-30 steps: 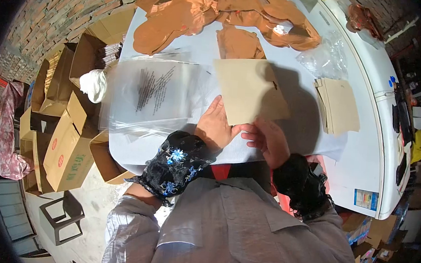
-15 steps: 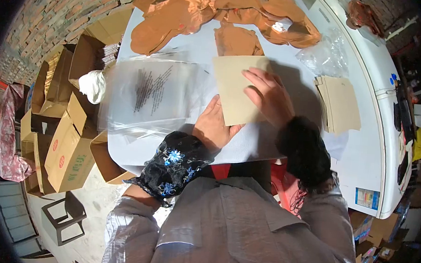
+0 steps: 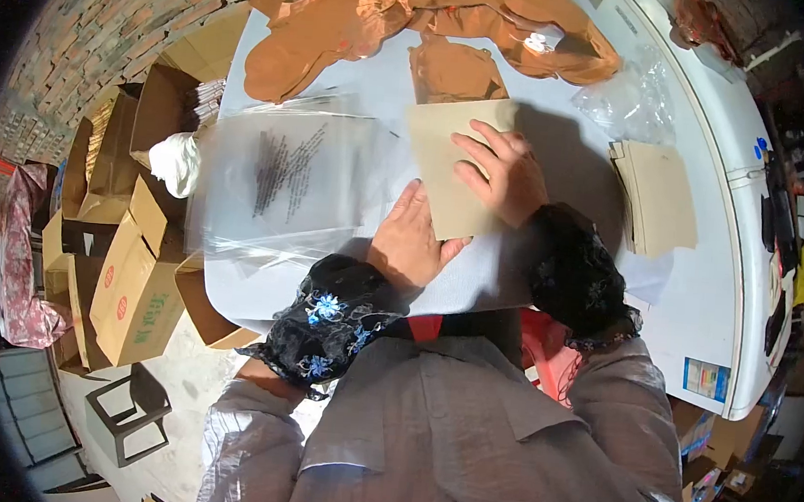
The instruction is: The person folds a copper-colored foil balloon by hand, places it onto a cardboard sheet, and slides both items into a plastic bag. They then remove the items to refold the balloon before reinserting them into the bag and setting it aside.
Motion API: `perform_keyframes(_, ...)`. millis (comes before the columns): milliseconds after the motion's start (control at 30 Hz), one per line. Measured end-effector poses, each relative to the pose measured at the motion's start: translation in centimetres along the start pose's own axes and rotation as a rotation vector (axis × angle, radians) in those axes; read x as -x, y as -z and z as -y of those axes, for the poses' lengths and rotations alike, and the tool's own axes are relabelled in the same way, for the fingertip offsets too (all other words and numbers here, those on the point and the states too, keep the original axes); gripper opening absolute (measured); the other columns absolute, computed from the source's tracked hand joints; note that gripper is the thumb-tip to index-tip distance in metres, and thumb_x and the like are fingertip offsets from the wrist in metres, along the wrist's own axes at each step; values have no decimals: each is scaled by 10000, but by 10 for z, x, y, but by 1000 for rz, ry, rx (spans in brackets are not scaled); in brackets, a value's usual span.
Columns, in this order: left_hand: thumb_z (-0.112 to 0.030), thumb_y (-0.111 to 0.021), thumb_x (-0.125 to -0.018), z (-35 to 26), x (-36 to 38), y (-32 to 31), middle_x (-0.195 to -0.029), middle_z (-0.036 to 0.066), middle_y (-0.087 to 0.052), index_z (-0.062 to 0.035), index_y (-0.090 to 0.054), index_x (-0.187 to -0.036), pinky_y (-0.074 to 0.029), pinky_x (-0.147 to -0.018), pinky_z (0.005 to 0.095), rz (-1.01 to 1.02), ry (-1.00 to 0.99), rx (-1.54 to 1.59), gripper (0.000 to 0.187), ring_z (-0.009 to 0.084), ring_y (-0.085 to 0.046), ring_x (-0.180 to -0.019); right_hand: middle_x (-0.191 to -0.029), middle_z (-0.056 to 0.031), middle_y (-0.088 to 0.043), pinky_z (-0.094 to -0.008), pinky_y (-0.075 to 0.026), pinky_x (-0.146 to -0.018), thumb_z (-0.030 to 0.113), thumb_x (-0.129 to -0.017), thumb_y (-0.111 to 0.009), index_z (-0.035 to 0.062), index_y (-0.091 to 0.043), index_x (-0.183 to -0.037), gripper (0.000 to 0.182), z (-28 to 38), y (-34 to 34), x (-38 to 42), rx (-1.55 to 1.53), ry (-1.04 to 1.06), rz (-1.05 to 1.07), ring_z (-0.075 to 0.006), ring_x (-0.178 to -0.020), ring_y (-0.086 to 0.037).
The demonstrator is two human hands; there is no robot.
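A beige cardboard sheet (image 3: 461, 166) lies on the white table in front of me, its far edge beside a copper-brown flat piece (image 3: 459, 71). My right hand (image 3: 512, 175) rests over the sheet's right side with its fingers spread. At the lower left corner, my left hand (image 3: 410, 242) touches the sheet's edges, fingers stretched out and thumb apart. To the left is a pile of clear plastic bags (image 3: 285, 180) with dark print. More beige cardboard sheets (image 3: 661, 196) are stacked at the right.
Shiny copper-brown pieces (image 3: 329, 33) cover the table's far side. Crumpled clear plastic (image 3: 631, 99) lies near a white appliance (image 3: 745, 278) on the right. Open cardboard boxes (image 3: 139, 296) and a dark stool (image 3: 129, 414) stand at the left, near a brick wall (image 3: 147, 14).
My right hand has shifted slightly left and toward me on the cardboard sheet, its fingers spreading wider. My left hand stays at the corner.
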State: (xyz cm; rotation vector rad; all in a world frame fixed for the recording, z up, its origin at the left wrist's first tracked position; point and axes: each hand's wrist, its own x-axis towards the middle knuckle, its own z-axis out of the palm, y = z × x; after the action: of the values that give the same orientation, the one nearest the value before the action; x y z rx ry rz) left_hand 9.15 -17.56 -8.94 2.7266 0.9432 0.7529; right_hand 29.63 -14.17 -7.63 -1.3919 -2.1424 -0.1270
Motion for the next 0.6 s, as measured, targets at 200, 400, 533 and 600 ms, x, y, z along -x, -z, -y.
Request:
perform_keyframes(200,-455,-506,-964,-6,-1,6,-1383,155,-468,-102,-508,-1371,-229,-1158,513,96,51,-105,538,305,-317,-1392,-1240,-147,-599,-428,-457,-920,286,-836,-683,112,-676,-1163,371,0,2,0,6,-4,6,-337,-990,-580)
perform_keyframes(400,-399,-511,-974,5,-2,34,-1412,151,-475,-91,-538,-1336,-211,-1169,478,289,86,-27,476,304,-319,-1411,-1227,-106,-605,-405,-453,-894,286,-809,-713,121,-683,-1148,379,-1,-2,2,-54,2,-65,-313,-959,-545)
perform_keyframes(533,-301,-526,-965,31,-46,90,-1177,210,-632,-49,-630,-1174,-458,-950,467,422,502,299,343,400,-580,-1114,-1210,-85,-611,-388,-454,-879,294,-781,-740,127,-691,-1128,388,-6,-9,4,-72,5,-117,-289,-929,-532)
perform_keyframes(600,-299,-522,-955,64,-69,81,-1065,245,-651,-42,-647,-1112,-499,-837,487,233,531,308,326,443,-612,-970,-1205,-73,-612,-379,-455,-875,297,-770,-750,132,-695,-1118,390,-6,-9,4,-74,22,-145,-282,-926,-527)
